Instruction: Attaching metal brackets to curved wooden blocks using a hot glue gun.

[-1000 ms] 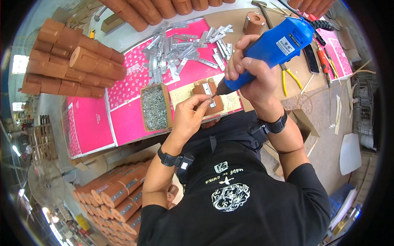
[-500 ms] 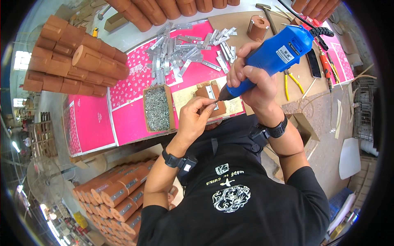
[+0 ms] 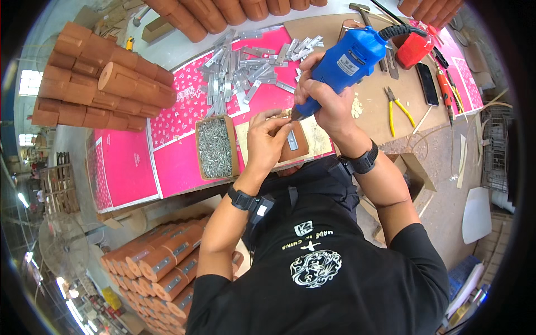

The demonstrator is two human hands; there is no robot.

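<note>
My right hand [image 3: 330,106] is wrapped around a blue corded electric screwdriver [image 3: 343,62], its dark nose slanting down and left. Under that tip lies a reddish-brown block [image 3: 302,146] with a silver metal plate [image 3: 292,140] on its face. My left hand [image 3: 264,138] rests at the block's left side, thumb and forefinger pinched close to the tool's tip. Whatever sits between them is too small to make out. Just left of this hand stands an open cardboard box of screws [image 3: 215,149]. Loose metal plates [image 3: 237,72] lie heaped beyond it.
Stacked reddish-brown cylinders [image 3: 100,84] fill the table's left end, and more cylinders with plates [image 3: 159,262] are piled below. On the right lie yellow-handled pliers [image 3: 397,111], a phone [image 3: 427,84], a hammer [image 3: 363,17] and a red bottle [image 3: 413,50].
The screwdriver has shifted left and up, its tip going from the plate's lower part to its upper end. My left fingers moved up along with it, uncovering more of the plate.
</note>
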